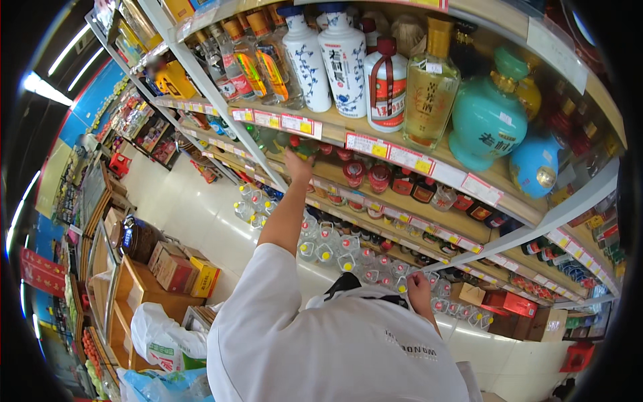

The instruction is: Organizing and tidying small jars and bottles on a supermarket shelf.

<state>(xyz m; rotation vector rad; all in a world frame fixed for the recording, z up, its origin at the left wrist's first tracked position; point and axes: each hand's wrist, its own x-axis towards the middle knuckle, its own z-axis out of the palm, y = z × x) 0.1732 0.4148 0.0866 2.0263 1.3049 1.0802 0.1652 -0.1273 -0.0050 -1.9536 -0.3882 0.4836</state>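
My left hand reaches onto the second shelf, at a green bottle with a red cap; the fingers are partly hidden, so a firm grip cannot be told. My right hand hangs low at my side with its fingers curled, in front of the lower shelves. Above my left hand, the upper shelf holds white bottles with blue floral patterns, a white bottle with a red cap and ribbon, a clear bottle of yellow liquor and a turquoise ceramic bottle. Red-lidded jars stand right of my left hand.
A grey metal shelf post rises left of my left hand. Price tags line the upper shelf edge. Clear plastic jugs stand on the floor below. Behind at the left are cartons, a wooden stand and a white plastic bag.
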